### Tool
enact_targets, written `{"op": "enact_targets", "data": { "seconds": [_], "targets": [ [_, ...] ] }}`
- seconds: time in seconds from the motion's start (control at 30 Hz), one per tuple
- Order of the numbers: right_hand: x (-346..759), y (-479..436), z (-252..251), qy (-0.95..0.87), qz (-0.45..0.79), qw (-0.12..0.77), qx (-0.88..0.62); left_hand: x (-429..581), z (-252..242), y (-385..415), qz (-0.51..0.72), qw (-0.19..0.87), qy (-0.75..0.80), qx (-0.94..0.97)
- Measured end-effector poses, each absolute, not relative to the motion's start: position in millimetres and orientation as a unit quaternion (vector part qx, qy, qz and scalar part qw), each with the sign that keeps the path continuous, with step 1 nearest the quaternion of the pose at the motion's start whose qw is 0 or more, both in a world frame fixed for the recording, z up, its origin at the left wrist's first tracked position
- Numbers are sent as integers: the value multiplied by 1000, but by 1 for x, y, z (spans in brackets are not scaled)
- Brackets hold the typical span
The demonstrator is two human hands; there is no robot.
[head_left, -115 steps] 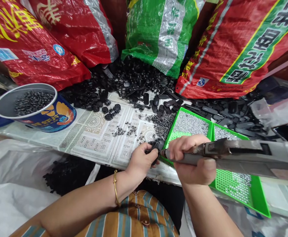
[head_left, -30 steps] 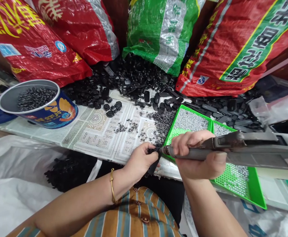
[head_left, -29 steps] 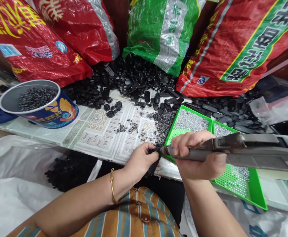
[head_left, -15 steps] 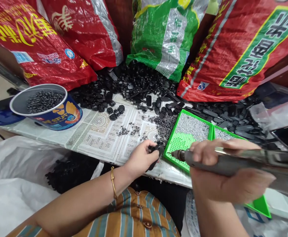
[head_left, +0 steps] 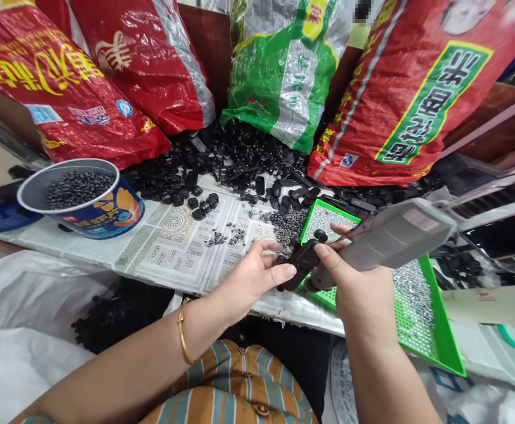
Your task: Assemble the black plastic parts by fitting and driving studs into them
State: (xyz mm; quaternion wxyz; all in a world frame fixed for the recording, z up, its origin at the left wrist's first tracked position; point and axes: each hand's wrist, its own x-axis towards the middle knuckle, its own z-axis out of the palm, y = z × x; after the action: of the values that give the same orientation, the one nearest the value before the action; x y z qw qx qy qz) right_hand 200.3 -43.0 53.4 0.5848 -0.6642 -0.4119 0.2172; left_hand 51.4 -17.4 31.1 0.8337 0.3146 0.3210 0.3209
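My left hand pinches one end of a black plastic part with small wheel-like round ends, held tilted above the table edge. In my right hand is a grey electric screwdriver, its nose pointing down and left below the part. The right thumb also presses on the part's upper end, so both hands touch it. Under the right hand lies a green perforated tray with small silver screws. A pile of tiny dark pieces sits beside the tray.
A blue tub of small dark pieces stands left on the patterned table. Black plastic parts are heaped at the back, below red sacks and a green sack. A white bag with black parts is lower left.
My right hand has turned the screwdriver so its body points up and away. It has come left to the black part, which is now raised and shows more fully.
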Motion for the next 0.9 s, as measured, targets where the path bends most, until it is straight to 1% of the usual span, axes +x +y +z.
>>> {"op": "enact_targets", "data": {
  "seconds": [0.07, 0.13, 0.3, 0.37, 0.5, 0.57, 0.77, 0.9],
  "targets": [
    [202, -43, 53, -407, 197, 603, -657, 49, 29, -23, 265, 841, 343, 324],
    [204, -44, 51, -404, 191, 605, -660, 47, 27, -27, 248, 839, 355, 330],
    [204, -46, 47, -401, 205, 602, -659, 49, 21, -32, 293, 815, 348, 358],
    [206, -48, 48, -378, 201, 639, -639, 49, 19, -33, 314, 806, 347, 363],
    [212, -50, 47, -321, 167, 748, -557, 47, 11, -33, 350, 791, 379, 329],
    [215, -52, 43, -322, 167, 773, -521, 46, 8, -33, 358, 780, 405, 315],
    [218, -57, 26, -336, 222, 779, -481, 45, 5, -31, 326, 776, 439, 314],
    [221, -58, 19, -332, 240, 778, -477, 47, 1, -30, 332, 762, 454, 321]
  ]
}}
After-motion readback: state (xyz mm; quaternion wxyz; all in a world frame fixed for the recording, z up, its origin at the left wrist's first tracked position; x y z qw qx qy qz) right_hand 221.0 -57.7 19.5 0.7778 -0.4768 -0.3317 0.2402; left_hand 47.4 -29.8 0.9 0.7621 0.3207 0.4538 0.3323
